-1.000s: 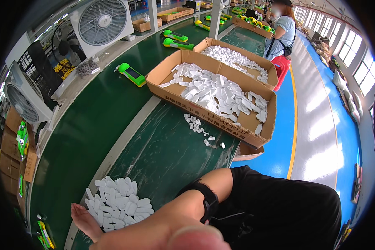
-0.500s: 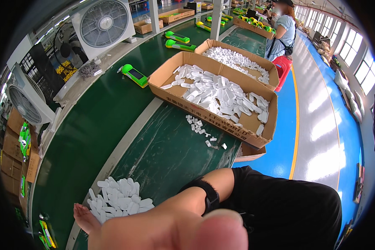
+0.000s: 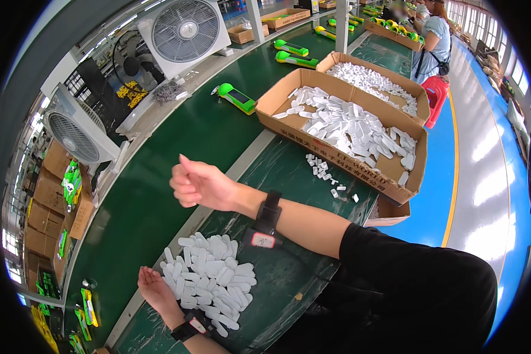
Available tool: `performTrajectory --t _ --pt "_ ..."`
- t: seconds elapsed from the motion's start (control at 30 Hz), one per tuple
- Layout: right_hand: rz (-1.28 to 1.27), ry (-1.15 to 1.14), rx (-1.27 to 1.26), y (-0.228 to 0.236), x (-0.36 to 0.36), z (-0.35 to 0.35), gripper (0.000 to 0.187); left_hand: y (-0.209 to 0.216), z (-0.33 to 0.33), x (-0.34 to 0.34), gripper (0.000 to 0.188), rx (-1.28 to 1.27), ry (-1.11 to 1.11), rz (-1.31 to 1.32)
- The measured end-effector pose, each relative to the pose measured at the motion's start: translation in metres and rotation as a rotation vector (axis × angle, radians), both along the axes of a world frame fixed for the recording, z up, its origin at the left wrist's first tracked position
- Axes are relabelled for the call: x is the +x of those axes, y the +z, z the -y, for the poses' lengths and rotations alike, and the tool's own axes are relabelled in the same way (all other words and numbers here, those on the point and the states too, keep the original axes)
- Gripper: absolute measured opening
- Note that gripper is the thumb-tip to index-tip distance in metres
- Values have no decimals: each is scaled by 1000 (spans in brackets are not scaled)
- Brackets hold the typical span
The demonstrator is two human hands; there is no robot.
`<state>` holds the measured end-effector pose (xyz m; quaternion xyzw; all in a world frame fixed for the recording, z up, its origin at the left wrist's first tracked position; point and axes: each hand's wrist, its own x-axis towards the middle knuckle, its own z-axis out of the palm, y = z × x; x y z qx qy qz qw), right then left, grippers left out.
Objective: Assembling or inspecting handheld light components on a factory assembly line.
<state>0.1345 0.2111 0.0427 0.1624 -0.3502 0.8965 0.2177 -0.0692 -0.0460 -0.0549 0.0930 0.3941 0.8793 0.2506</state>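
My left hand (image 3: 155, 288) rests palm up at the left edge of a heap of flat white oblong plastic pieces (image 3: 209, 277) on the dark green bench. Its fingers are slightly bent, and no piece shows in them. Beyond the heap, my right hand (image 3: 205, 184) hovers over the bench's metal edge strip. Loosely bent fingers and a raised thumb leave it open, with nothing visible in it. Both wrists wear black straps with small boxes. Past my right hand, a long cardboard box (image 3: 336, 140) holds many similar white pieces.
Several small white parts (image 3: 318, 167) lie before the box. Behind it, a second carton (image 3: 422, 94) holds smaller white parts. Green handheld devices (image 3: 235, 97) lie along the green surface. White fans (image 3: 186, 32) stand at the left. A person (image 3: 433, 44) works beyond, near a red stool (image 3: 435, 97).
My right hand has moved from close before the camera to over the bench, uncovering the heap. The view has shifted left. My left hand remains beside the heap.
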Motion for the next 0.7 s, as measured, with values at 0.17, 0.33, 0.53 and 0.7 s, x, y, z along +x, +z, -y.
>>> performTrajectory --t 0.17,0.33,0.53,0.7 --pt "294 -145 -89 -66 -14 -26 40 8 -2 6 27 -25 34 10" --pt "345 -183 -207 -67 -16 -22 38 4 2 2 26 3 51 6" --pt "396 -318 -268 -74 -15 -26 27 6 -4 9 27 3 30 28" --pt "433 -337 -98 -76 -20 -21 21 8 2 10 26 5 45 31"
